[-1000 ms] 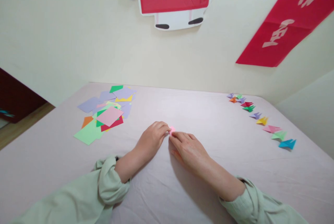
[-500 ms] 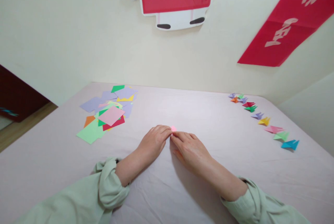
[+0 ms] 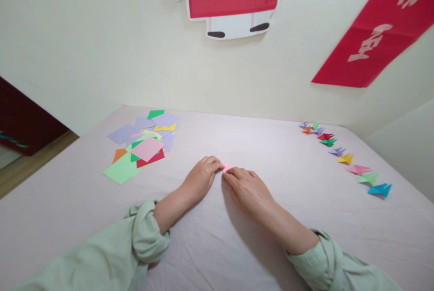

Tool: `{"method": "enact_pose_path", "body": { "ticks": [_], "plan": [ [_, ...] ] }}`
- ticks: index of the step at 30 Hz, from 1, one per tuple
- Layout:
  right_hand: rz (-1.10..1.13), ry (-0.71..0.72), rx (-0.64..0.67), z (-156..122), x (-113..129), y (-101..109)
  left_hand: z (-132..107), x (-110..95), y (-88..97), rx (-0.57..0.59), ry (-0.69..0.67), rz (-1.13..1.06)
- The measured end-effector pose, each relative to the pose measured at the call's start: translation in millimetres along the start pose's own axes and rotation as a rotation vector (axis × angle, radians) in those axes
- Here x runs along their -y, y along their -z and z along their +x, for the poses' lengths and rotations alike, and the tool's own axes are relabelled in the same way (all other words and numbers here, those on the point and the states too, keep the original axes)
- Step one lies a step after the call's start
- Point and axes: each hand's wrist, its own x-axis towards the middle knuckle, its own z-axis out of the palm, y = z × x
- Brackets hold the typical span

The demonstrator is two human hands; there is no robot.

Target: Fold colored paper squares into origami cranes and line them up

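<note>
A small pink folded paper (image 3: 226,167) lies on the pale pink tabletop (image 3: 257,146) in the middle, mostly hidden by my fingers. My left hand (image 3: 200,178) has its fingers curled, the tips pinching the paper's left side. My right hand (image 3: 249,188) lies next to it, fingers pressed together on the paper's right side. Both wrists come out of pale green sleeves.
A loose pile of coloured paper squares (image 3: 144,146) lies at the left of the table. A curved row of several small folded paper shapes (image 3: 342,157) runs along the right side. A cream wall with red banners (image 3: 369,33) stands behind.
Both hands stay on the pink paper with only slight finger shifts. The camera has drifted a little, so everything sits slightly further right in view.
</note>
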Motion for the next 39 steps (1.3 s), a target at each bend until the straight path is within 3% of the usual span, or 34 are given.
{"method": "enact_pose_path", "body": {
  "ticks": [9, 15, 25, 39],
  "plan": [
    [-0.109, -0.031, -0.001, 12.2, 0.6, -5.7, 7.9, 7.7, -0.6, -0.022, 0.081, -0.174],
    [-0.147, -0.071, 0.007, 23.8, 1.9, -5.8, 6.7, 13.4, -6.0, -0.105, 0.124, -0.236],
    [-0.134, -0.031, -0.054, -0.7, 5.1, -18.3, 3.2, 9.7, -5.0, -0.081, 0.047, -0.163],
    [0.088, -0.033, -0.065, -9.3, 5.6, -12.2, -7.9, 1.3, -4.3, -0.009, -0.066, 0.037]
  ]
}}
